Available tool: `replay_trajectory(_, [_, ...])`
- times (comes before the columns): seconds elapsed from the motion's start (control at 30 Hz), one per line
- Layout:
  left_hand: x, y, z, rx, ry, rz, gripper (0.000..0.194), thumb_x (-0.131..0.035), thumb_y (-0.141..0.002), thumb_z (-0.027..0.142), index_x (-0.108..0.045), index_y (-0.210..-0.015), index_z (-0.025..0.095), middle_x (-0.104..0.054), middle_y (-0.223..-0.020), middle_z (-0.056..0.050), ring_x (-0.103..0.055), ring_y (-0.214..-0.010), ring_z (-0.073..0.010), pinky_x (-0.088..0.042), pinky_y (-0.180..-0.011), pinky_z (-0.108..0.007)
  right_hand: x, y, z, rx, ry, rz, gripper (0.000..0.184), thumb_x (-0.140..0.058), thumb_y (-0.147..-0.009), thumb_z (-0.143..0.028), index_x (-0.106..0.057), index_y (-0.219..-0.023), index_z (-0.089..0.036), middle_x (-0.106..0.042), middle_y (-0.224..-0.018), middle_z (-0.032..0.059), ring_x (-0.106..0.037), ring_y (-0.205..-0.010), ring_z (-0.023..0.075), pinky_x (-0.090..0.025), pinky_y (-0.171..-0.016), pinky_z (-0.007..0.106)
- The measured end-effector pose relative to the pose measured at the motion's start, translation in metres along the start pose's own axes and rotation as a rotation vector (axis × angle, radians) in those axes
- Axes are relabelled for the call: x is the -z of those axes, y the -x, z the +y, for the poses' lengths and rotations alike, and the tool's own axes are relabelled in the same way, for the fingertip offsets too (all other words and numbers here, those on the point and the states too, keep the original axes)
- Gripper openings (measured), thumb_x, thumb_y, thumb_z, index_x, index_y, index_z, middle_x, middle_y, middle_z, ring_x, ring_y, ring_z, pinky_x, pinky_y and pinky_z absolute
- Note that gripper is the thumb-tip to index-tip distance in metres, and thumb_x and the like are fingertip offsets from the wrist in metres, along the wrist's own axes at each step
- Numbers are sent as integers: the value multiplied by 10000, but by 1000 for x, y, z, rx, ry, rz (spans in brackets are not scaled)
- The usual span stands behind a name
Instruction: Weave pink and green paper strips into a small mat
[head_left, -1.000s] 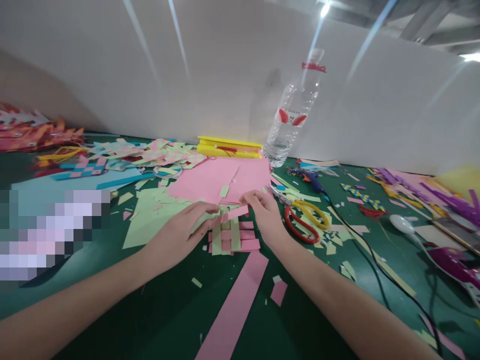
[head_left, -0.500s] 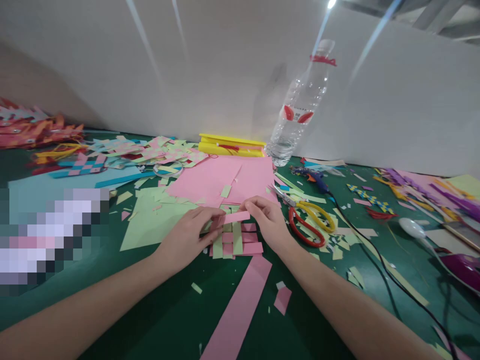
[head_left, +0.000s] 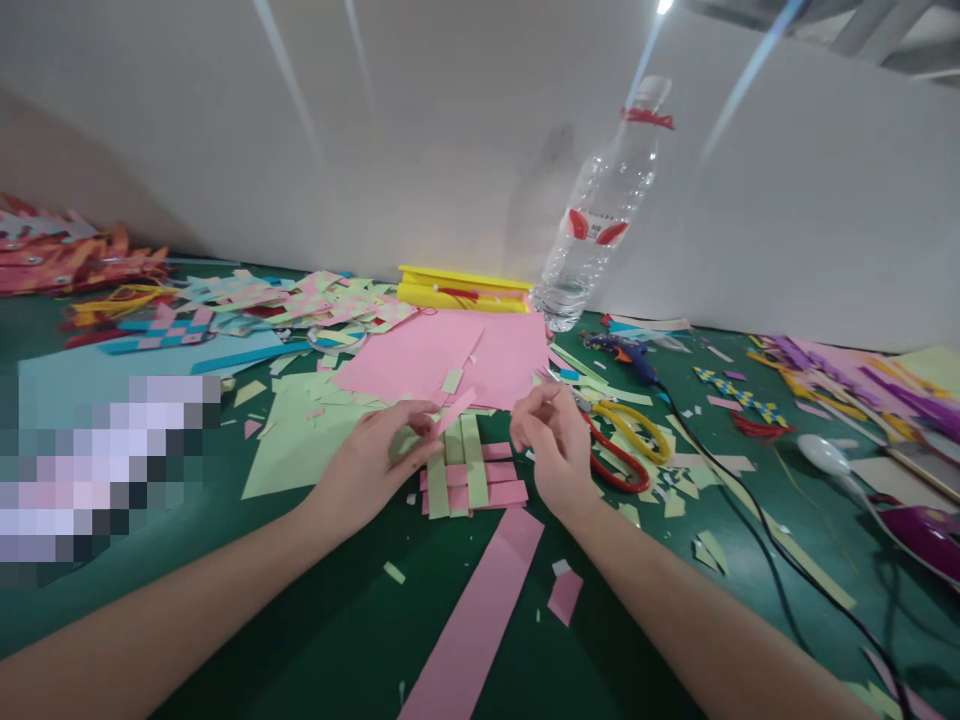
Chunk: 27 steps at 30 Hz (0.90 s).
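Observation:
A small woven mat (head_left: 471,480) of pink and pale green paper strips lies on the green table between my hands. My left hand (head_left: 371,465) rests at the mat's left edge, thumb and forefinger pinched on one end of a pink strip (head_left: 452,412) that slants up over the mat's top. My right hand (head_left: 553,445) hovers just right of the mat, fingers loosely curled and apart, holding nothing. It is off the strip.
Red-and-yellow-handled scissors (head_left: 626,450) lie right of my right hand. A pink sheet (head_left: 435,355), yellow box (head_left: 461,290) and clear bottle (head_left: 600,220) stand behind. A long pink strip (head_left: 480,610) lies near. A glue gun (head_left: 622,350) and black cable (head_left: 750,520) run right. Paper scraps lie all over.
My right hand let go of the pink strip and pulled back to the right. The strip's free end now tilts up, held only by my left hand.

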<state>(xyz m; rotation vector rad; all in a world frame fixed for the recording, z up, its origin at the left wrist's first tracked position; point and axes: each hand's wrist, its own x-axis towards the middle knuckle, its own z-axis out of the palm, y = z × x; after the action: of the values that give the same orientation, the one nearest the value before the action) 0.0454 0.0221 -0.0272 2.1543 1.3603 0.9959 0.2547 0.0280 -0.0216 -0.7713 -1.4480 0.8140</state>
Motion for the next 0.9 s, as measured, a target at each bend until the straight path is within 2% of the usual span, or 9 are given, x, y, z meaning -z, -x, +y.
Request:
replay_trajectory(0.07, [0,0,1,6,13,0,292,-493,-884,441,-521,-1094,240,-658,-937,-16,-622,-901,-221,-470,-809,-374,2,1,-3,102,168,-59,138,-447,-824,-138,-450,-710,-216,-455,-567,-53,-442,-529,109,-363,-522,257])
replay_trajectory(0.17, [3,2,4,-18,-4,46,241,-501,-887,440,-517,-1002,229,-633,-915,-16,-609,-858,-207,-465,-759,-343,0,5,-11,396,402,-267,192,-411,-788,-94,-488,-652,-205,-532,-556,-35,-460,-514,105,-421,-650,313])
replay_trajectory(0.27, [10,5,7,-141,-101,51,228,-491,-915,429,-523,-831,220,-611,-779,11,-586,-770,-186,-427,-775,-340,-6,13,-20,692,662,-423,180,-443,-741,-94,-561,-713,-226,-605,-584,-30,-479,-518,116,-411,-670,331])
replay_trajectory(0.33, [15,7,6,-244,-153,0,244,-488,-930,408,-556,-796,217,-619,-742,19,-583,-762,-179,-398,-793,-342,-9,19,-23,771,805,-417,173,-483,-751,-125,-596,-740,-255,-677,-679,-12,-530,-594,143,-382,-638,335])
replay_trajectory(0.47, [22,7,-1,-311,-168,-123,216,-572,-881,444,-616,-885,233,-654,-769,24,-595,-759,-170,-379,-776,-326,-9,20,-25,769,880,-330,238,-498,-807,-134,-642,-915,-289,-730,-876,-5,-609,-843,190,-386,-787,372])
replay_trajectory(0.57, [24,5,-5,-306,-197,-190,246,-630,-830,481,-626,-861,237,-687,-841,20,-612,-821,-186,-358,-807,-336,-7,12,-22,759,849,-321,201,-521,-829,-126,-647,-935,-242,-728,-925,20,-609,-939,195,-361,-916,391])
replay_trajectory(0.67, [25,4,-4,-297,-216,-250,214,-653,-819,457,-650,-905,261,-703,-884,29,-612,-868,-196,-345,-826,-340,-4,4,-16,662,844,-406,109,-549,-874,-201,-654,-890,-225,-727,-941,15,-613,-968,188,-324,-984,407])
replay_trajectory(0.77, [26,3,0,-281,-224,-301,190,-634,-829,460,-662,-881,280,-711,-878,41,-606,-853,-194,-343,-817,-336,-2,1,-8,583,844,-492,126,-542,-916,-260,-664,-909,-233,-729,-982,0,-605,-1018,179,-293,-1034,412])
replay_trajectory(0.9, [25,3,0,-261,-233,-318,183,-616,-839,451,-660,-829,274,-710,-871,44,-604,-835,-187,-336,-813,-333,1,2,1,564,824,-571,225,-486,-937,-141,-651,-1076,-209,-720,-1062,9,-586,-1049,170,-369,-963,363])
